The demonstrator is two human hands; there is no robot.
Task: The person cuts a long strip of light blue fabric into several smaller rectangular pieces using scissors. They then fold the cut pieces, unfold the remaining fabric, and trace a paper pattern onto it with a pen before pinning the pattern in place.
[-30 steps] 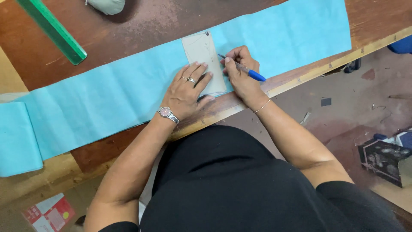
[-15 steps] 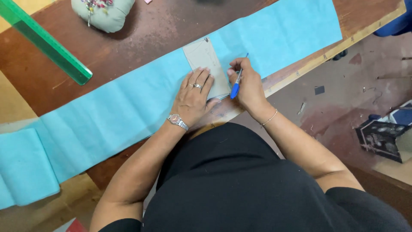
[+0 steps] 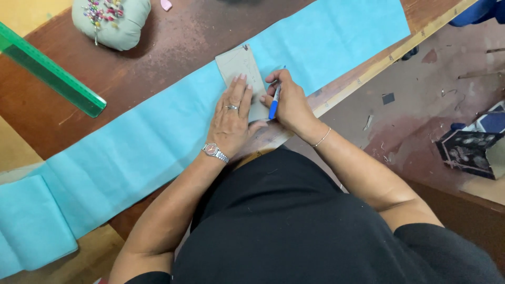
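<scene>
Since the earlier frames the right hand (image 3: 292, 108) has swung the pen (image 3: 274, 102) from a low slant to nearly upright, and the view has slid so that the pincushion now shows in full.

Largest is the tabletop (image 3: 158, 58), dark brown and worn, spreading away from the fingers on the far side. Across it runs a long strip of light blue cloth (image 3: 137, 152), passing under both hands and reaching well off to the left, where its end lies folded over. A green ruler (image 3: 50, 71) lies slanted well to the left of the fingers, on bare wood. A grey-green pincushion (image 3: 111, 21), stuck with coloured pins, sits beyond the left hand, well apart from it. A small pale card pattern (image 3: 239, 66) lies on the cloth directly under the fingertips.

The left hand (image 3: 231, 118) lies flat with its fingers spread and straight, pressing the card onto the cloth; it wears a ring and a wristwatch. Just beside it, the right hand has its fingers closed round the blue pen, whose tip sits at the card's right edge. A thin bracelet circles the right wrist.
</scene>
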